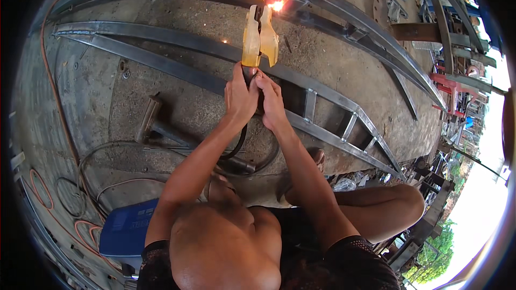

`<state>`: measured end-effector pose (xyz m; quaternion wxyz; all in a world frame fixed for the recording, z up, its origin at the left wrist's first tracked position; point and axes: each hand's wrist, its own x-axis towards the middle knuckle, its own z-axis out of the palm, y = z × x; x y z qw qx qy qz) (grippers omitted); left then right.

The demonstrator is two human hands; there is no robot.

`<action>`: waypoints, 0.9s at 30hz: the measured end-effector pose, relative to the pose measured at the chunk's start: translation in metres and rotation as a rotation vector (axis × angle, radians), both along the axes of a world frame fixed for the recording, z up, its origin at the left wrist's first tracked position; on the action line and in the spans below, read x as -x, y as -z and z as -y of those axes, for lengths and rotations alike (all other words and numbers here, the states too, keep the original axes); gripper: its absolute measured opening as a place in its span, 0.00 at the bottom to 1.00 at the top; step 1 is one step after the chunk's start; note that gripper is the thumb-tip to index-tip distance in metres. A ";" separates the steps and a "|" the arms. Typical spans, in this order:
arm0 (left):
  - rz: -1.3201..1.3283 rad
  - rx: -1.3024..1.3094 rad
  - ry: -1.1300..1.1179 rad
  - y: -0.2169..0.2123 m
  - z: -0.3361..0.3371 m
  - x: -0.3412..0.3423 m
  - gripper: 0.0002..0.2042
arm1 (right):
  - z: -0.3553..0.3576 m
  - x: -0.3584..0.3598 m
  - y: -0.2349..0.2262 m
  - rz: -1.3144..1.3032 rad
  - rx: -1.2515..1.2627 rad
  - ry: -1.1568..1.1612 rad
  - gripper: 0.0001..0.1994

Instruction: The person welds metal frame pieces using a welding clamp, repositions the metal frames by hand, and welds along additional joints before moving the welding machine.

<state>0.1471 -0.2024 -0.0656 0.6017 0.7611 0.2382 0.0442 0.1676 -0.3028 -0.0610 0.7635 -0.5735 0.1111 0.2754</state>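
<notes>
A yellow electrode holder (259,36) throws white-orange sparks (276,5) against grey steel framing (322,102) laid over mottled grey-brown concrete (97,86). A black cable (239,145) trails from it; an orange cord (51,75) runs nearby beside a blue box (126,231). Far right, what appear to be red stands (449,86).

Bare concrete floor (97,91), stained and rough. Directly on it: a long steel frame (333,113) of curved rails and short cross pieces, a hammer (150,121), a black cable (102,153) in loops, an orange cord (51,75) along the left edge, a blue box (126,231).
</notes>
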 end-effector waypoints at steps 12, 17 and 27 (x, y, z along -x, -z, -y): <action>-0.127 -0.115 0.038 -0.007 -0.001 -0.008 0.19 | 0.005 -0.002 0.011 -0.026 0.025 -0.008 0.14; 0.033 -0.058 -0.007 -0.004 0.002 -0.003 0.21 | 0.002 -0.002 0.007 -0.004 -0.066 -0.010 0.16; -0.077 -0.071 0.032 -0.009 0.000 -0.006 0.19 | 0.005 -0.004 0.006 -0.029 0.070 -0.032 0.14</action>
